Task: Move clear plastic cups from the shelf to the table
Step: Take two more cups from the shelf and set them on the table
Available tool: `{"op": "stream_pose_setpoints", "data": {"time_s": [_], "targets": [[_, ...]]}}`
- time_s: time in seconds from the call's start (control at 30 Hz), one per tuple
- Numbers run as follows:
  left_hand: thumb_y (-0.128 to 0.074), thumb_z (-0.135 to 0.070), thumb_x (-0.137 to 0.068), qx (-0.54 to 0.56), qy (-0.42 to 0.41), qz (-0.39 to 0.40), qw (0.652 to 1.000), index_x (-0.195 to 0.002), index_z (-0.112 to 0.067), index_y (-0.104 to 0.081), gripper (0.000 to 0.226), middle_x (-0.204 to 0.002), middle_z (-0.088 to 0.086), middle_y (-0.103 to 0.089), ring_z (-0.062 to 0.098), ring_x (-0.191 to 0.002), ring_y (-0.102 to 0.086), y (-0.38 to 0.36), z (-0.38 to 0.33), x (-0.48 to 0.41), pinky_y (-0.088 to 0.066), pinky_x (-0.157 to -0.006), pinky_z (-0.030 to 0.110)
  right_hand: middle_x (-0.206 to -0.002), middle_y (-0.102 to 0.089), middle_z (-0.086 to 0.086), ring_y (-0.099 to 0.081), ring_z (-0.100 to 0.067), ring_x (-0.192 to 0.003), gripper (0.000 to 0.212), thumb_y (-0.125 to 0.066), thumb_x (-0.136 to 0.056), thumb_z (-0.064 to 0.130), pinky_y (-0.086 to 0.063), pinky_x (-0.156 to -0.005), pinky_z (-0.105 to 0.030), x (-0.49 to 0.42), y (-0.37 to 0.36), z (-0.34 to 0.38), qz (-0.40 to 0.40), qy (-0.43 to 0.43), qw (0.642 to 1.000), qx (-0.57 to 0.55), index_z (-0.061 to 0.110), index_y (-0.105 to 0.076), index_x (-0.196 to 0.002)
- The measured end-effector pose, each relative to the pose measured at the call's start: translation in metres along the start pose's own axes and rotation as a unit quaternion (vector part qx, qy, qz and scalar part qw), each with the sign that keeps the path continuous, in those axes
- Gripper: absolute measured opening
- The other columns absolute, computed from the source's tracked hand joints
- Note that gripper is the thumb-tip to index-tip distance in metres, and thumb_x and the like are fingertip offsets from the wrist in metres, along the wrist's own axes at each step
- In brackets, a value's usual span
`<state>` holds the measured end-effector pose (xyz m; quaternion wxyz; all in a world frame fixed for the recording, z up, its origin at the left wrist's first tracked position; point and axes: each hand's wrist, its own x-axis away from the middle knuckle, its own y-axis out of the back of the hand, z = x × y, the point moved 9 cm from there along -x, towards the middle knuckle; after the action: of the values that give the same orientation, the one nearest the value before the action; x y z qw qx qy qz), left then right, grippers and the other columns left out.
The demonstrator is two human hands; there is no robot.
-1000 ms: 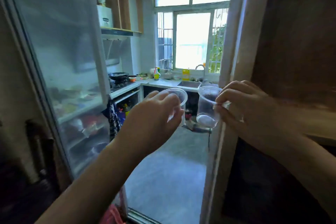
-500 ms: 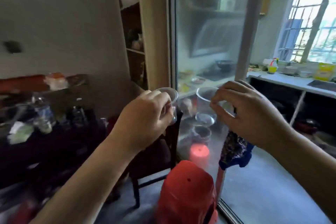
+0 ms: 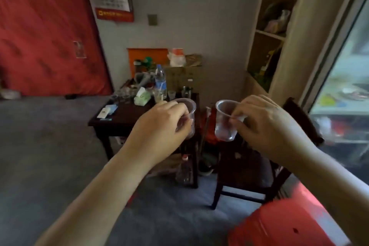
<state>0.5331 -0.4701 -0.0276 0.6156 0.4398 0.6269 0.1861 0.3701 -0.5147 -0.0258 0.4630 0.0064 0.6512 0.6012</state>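
My left hand point(image 3: 162, 126) grips a clear plastic cup point(image 3: 188, 110) by its side, held upright at chest height. My right hand point(image 3: 269, 126) pinches a second clear plastic cup point(image 3: 224, 124) by its rim, also upright. Both cups hang in the air in front of a dark wooden table point(image 3: 123, 118) that stands against the far wall. Several small clear cups point(image 3: 122, 95) stand on the table's back part. A built-in shelf point(image 3: 267, 34) is at the upper right.
The table carries a water bottle point(image 3: 160, 80), a green tissue pack point(image 3: 141, 97), cards and clutter. A dark chair point(image 3: 245, 168) stands right of the table, a red plastic stool point(image 3: 289, 225) at the lower right. A red mattress point(image 3: 46, 38) leans on the left wall. A glass sliding door point(image 3: 343, 86) lies to the right.
The view has swung left from the kitchen doorway and glass door to the room with the table. Both hands kept their cups and stayed side by side.
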Motion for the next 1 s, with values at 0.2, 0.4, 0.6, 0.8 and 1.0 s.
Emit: {"op": "stream_pose_setpoints", "data": {"time_s": [0.2,0.4,0.6,0.8,1.0], "targets": [[-0.060,-0.027,-0.084,-0.055,0.069,0.010,0.996,-0.076,-0.018,-0.059,0.012,-0.074,-0.010,-0.055,0.012,-0.078,-0.052,-0.028,0.067,-0.022,-0.039,-0.058,0.028,-0.090,-0.059,0.008,-0.051,-0.011,-0.090,0.006,-0.058,-0.086,0.025,-0.044,-0.071,-0.025,-0.056,-0.071,-0.027,0.038,0.019,0.998,-0.038,0.022,-0.064,-0.086],[-0.061,-0.024,-0.083,-0.073,0.091,0.023,0.993,-0.075,-0.018,-0.061,0.010,-0.071,-0.014,-0.048,0.007,-0.071,-0.044,-0.072,0.126,-0.082,-0.026,-0.052,0.013,-0.091,-0.060,0.010,-0.051,-0.007,-0.091,0.009,-0.057,-0.085,0.030,-0.046,-0.073,-0.025,-0.117,-0.127,-0.090,0.061,0.019,0.996,-0.066,0.025,-0.063,-0.089],[-0.060,-0.027,-0.084,-0.064,0.108,0.052,0.991,-0.077,-0.019,-0.062,0.011,-0.071,-0.013,-0.050,0.004,-0.072,-0.042,-0.143,0.178,-0.130,-0.027,-0.053,0.010,-0.088,-0.060,0.014,-0.050,-0.005,-0.088,0.004,-0.059,-0.085,0.029,-0.044,-0.066,-0.021,-0.160,-0.199,-0.156,0.107,0.021,0.991,-0.080,0.028,-0.062,-0.087],[-0.061,-0.024,-0.084,-0.063,0.140,0.068,0.986,-0.077,-0.018,-0.061,0.009,-0.067,-0.014,-0.045,0.003,-0.069,-0.041,-0.183,0.237,-0.149,-0.023,-0.049,0.010,-0.088,-0.061,0.011,-0.047,-0.004,-0.086,0.007,-0.058,-0.086,0.028,-0.041,-0.065,-0.018,-0.202,-0.277,-0.186,0.134,0.013,0.987,-0.093,0.025,-0.065,-0.085],[-0.059,-0.025,-0.086,-0.045,0.143,0.086,0.985,-0.081,-0.017,-0.063,0.010,-0.068,-0.012,-0.047,0.005,-0.067,-0.042,-0.236,0.321,-0.180,-0.027,-0.050,0.011,-0.092,-0.059,0.011,-0.044,-0.003,-0.089,0.006,-0.058,-0.086,0.022,-0.039,-0.068,-0.015,-0.252,-0.356,-0.211,0.152,-0.007,0.983,-0.104,0.024,-0.064,-0.089]]}}
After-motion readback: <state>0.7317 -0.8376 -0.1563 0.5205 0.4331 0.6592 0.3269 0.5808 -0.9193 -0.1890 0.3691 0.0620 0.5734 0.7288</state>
